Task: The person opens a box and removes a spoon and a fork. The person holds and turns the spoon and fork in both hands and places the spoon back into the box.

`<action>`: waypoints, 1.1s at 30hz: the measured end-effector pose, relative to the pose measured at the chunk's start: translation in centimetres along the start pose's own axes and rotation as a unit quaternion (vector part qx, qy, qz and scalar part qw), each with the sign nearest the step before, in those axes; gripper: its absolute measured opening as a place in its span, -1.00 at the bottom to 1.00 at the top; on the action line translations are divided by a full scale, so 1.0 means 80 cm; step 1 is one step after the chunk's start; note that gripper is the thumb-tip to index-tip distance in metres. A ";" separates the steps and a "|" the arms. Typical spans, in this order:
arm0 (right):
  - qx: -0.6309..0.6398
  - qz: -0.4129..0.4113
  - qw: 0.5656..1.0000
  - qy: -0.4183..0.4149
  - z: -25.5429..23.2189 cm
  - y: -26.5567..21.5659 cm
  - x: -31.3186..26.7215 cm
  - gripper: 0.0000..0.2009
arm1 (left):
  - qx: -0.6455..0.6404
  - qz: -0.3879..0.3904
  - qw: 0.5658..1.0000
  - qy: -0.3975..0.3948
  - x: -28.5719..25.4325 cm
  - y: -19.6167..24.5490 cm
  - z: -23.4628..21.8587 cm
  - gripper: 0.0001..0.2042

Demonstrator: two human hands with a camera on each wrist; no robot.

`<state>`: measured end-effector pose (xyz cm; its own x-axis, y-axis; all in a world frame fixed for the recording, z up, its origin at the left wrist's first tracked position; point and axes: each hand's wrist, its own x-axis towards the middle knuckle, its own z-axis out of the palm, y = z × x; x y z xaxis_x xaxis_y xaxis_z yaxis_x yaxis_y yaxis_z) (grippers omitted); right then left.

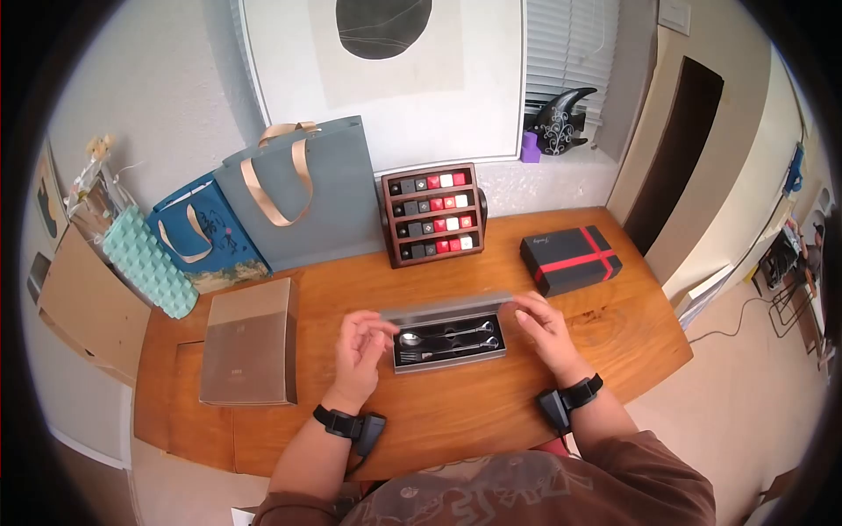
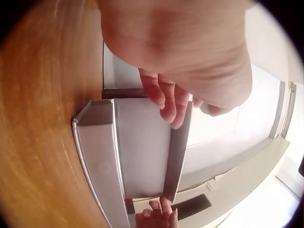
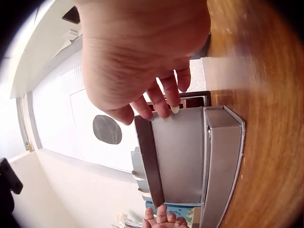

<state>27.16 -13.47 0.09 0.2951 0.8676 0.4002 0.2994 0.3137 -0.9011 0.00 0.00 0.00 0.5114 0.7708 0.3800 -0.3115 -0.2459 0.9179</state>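
A long grey gift box point(image 1: 449, 358) lies on the table with its hinged lid point(image 1: 447, 308) raised at the back. In its dark lining sit a spoon point(image 1: 410, 339) and a fork point(image 1: 417, 357), side by side with their handles toward the right. My left hand point(image 1: 358, 351) is at the lid's left end, its fingertips overlapping the lid edge in the left wrist view. At the opposite end is my right hand point(image 1: 545, 331), fingertips right at the lid's corner. Fingers of both hands are loosely bent, and neither wraps round the lid.
A brown box point(image 1: 250, 342) stands at left, with gift bags point(image 1: 298, 193) and a turquoise vase point(image 1: 149, 263) behind it. At the back is a wooden rack of small cubes point(image 1: 434, 215). A black box with red ribbon point(image 1: 570, 259) lies back right.
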 end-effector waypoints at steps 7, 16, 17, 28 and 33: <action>-0.031 -0.014 0.998 -0.043 0.003 0.000 0.003 -0.59 | 0.173 0.082 0.981 -0.017 0.007 -0.011 0.000 -0.68; -0.148 0.004 0.988 -0.037 0.004 0.004 0.001 -0.64 | 0.339 0.053 0.937 -0.063 0.007 -0.008 0.004 -0.62; -0.148 0.004 0.988 -0.038 0.005 0.006 0.001 -0.64 | 0.340 0.052 0.937 -0.063 0.006 -0.007 0.005 -0.62; -0.303 -0.030 0.948 -0.089 0.015 0.008 -0.002 -0.66 | 0.492 0.016 0.848 -0.196 0.004 -0.004 0.008 -0.34; -0.330 -0.032 0.941 -0.064 0.028 0.010 -0.002 -0.69 | 0.483 0.006 0.853 -0.197 0.003 -0.004 0.010 -0.35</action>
<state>25.31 -12.48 -1.03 0.1587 0.9074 0.3892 0.8237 0.0957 -0.5589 0.87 -0.21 -0.07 0.8021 0.5537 0.2236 0.3891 -0.7687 0.5076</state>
